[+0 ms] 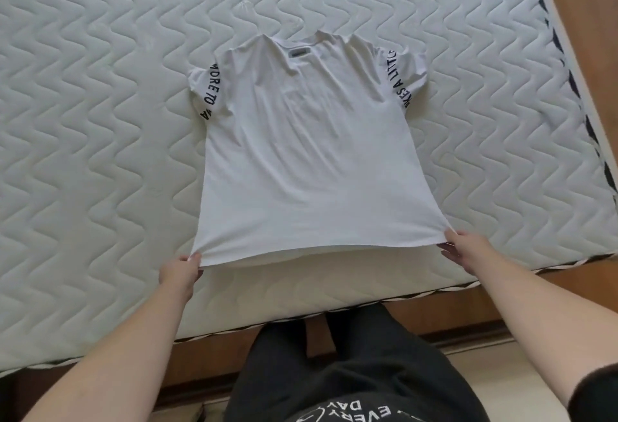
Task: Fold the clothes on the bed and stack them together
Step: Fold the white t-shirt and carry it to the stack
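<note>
Two hands pinch the near hem corners, left hand (pixel 180 271) and right hand (pixel 463 249), of the white cotton T-shirt (pixel 307 154) lying flat on the quilted mattress (pixel 100 120), collar pointing away.

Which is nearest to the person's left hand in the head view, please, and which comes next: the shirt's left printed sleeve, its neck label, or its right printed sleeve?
From the left hand, which pinches the hem corner of the white cotton T-shirt:
1. Left sleeve with black lettering, directly up the shirt's left edge.
2. Dark neck label, at the collar, centre top.
3. Right sleeve with black lettering, on the far upper right.
</note>
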A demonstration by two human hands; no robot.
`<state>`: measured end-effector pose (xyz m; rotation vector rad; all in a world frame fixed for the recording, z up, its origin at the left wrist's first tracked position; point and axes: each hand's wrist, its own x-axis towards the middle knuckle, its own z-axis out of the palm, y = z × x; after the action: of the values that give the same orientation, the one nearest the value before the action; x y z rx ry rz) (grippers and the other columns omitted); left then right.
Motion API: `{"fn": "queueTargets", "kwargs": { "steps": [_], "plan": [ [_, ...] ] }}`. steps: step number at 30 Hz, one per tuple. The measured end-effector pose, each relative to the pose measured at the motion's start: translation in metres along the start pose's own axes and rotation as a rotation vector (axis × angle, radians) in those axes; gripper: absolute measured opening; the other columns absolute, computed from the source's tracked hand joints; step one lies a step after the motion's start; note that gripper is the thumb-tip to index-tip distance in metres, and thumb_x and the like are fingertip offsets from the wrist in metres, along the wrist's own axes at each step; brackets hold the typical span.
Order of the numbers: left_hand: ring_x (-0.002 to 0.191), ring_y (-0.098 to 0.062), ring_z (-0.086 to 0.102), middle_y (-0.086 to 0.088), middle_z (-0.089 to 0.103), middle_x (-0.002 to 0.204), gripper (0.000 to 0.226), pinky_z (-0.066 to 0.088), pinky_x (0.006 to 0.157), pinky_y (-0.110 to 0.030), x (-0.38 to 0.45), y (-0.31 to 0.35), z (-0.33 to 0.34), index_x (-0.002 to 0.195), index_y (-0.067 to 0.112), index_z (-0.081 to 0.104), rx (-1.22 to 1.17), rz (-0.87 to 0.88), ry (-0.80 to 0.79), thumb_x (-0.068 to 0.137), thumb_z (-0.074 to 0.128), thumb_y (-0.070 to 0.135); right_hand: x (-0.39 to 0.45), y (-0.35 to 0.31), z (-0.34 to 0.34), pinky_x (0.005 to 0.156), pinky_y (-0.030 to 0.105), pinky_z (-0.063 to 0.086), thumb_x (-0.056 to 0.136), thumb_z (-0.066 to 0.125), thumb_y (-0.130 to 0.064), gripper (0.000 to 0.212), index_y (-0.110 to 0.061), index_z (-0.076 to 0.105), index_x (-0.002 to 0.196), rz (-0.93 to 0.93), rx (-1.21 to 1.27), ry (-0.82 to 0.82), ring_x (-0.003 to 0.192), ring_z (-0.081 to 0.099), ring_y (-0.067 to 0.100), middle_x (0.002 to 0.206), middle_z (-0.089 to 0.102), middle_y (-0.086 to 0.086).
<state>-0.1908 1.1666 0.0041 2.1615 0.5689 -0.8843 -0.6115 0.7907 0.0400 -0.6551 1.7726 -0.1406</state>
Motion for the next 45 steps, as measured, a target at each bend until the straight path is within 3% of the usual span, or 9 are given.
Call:
{"fn": "queueTargets", "kwargs": {
  "steps": [3, 7, 9, 13, 18, 23, 28, 34, 45],
  "plan": [
    [0.071, -0.023, 0.06, -0.016, 0.059, 0.102, 0.024, 0.054, 0.076, -0.032, 0.001, -0.018, 0.012, 0.112, -0.006, 0.059, 0.031, -0.006, -0.072, 0.098, 0.059, 0.014, 0.007, 0.013, 0.001, 0.097, 0.034, 0.046, 0.101, 0.047, -0.005, 0.035, 0.002, 0.047, 0.136, 0.039, -0.038, -0.011, 0.09, 0.061, 0.017, 0.1, 0.062, 0.007],
    [0.075, -0.024, 0.06, -0.018, 0.056, 0.109, 0.016, 0.056, 0.052, -0.016, 0.001, -0.037, 0.018, 0.112, -0.003, 0.054, 0.004, -0.027, -0.104, 0.097, 0.056, 0.002, 0.025, 0.032, 0.001, 0.075, 0.022, 0.056, 0.1, 0.048, -0.002, 0.033, -0.002, 0.051, 0.133, 0.021, -0.041, 0.009, 0.077, 0.057, 0.01, 0.089, 0.059, 0.003],
    [0.088, -0.029, 0.059, -0.017, 0.056, 0.111, 0.022, 0.056, 0.053, -0.015, 0.004, -0.048, 0.018, 0.117, -0.005, 0.055, -0.011, -0.035, -0.083, 0.096, 0.058, 0.001, 0.036, 0.043, -0.003, 0.066, 0.016, 0.056, 0.099, 0.05, -0.002, 0.034, 0.001, 0.051, 0.133, -0.026, -0.062, 0.072, 0.079, 0.059, 0.013, 0.092, 0.06, 0.005],
    [0.098, -0.03, 0.057, -0.021, 0.057, 0.117, 0.03, 0.053, 0.085, -0.032, 0.014, -0.078, 0.018, 0.123, -0.01, 0.053, 0.063, -0.055, -0.084, 0.097, 0.058, 0.004, 0.068, 0.074, -0.016, 0.094, 0.036, 0.052, 0.096, 0.058, -0.007, 0.033, 0.003, 0.058, 0.127, -0.109, -0.225, 0.26, 0.091, 0.062, 0.025, 0.092, 0.062, 0.005],
    [0.091, -0.025, 0.061, -0.024, 0.056, 0.127, 0.032, 0.05, 0.074, -0.03, 0.022, -0.114, 0.031, 0.128, -0.006, 0.048, 0.132, -0.113, -0.163, 0.099, 0.055, 0.005, 0.104, 0.106, -0.016, 0.092, 0.045, 0.048, 0.094, 0.062, -0.028, 0.031, -0.011, 0.063, 0.12, -0.06, -0.377, 0.137, 0.099, 0.063, 0.031, 0.093, 0.064, 0.006],
    [0.075, -0.011, 0.055, -0.011, 0.057, 0.102, 0.021, 0.049, 0.073, -0.03, 0.023, -0.119, 0.042, 0.117, 0.003, 0.056, 0.087, -0.059, -0.121, 0.103, 0.05, 0.017, 0.143, 0.126, -0.024, 0.093, 0.055, 0.052, 0.087, 0.063, -0.04, 0.021, -0.02, 0.064, 0.084, -0.076, -0.413, 0.17, 0.093, 0.066, 0.031, 0.099, 0.069, 0.013],
    [0.067, -0.016, 0.053, -0.013, 0.057, 0.095, 0.028, 0.052, 0.071, -0.033, 0.038, -0.129, 0.037, 0.113, -0.006, 0.06, 0.185, -0.001, -0.043, 0.1, 0.056, 0.019, 0.118, 0.117, -0.022, 0.094, 0.049, 0.051, 0.091, 0.067, -0.026, 0.034, -0.005, 0.064, 0.118, -0.093, -0.345, 0.211, 0.086, 0.061, 0.028, 0.097, 0.066, 0.013],
    [0.071, -0.025, 0.055, -0.016, 0.064, 0.092, 0.028, 0.05, 0.085, -0.042, 0.029, -0.149, 0.03, 0.11, 0.002, 0.064, 0.288, 0.03, -0.032, 0.092, 0.068, 0.024, 0.1, 0.117, -0.034, 0.098, 0.046, 0.049, 0.086, 0.073, -0.033, 0.041, -0.009, 0.067, 0.118, -0.093, -0.458, 0.273, 0.101, 0.063, 0.032, 0.106, 0.068, 0.013],
    [0.091, -0.034, 0.061, -0.012, 0.065, 0.095, 0.028, 0.045, 0.077, -0.039, -0.001, -0.162, 0.026, 0.102, 0.006, 0.062, 0.608, 0.14, -0.03, 0.089, 0.071, 0.029, 0.072, 0.118, -0.034, 0.096, 0.039, 0.044, 0.088, 0.071, -0.028, 0.038, -0.008, 0.064, 0.12, -0.067, -0.674, 0.339, 0.115, 0.056, 0.036, 0.123, 0.063, 0.018]
  ]
}}
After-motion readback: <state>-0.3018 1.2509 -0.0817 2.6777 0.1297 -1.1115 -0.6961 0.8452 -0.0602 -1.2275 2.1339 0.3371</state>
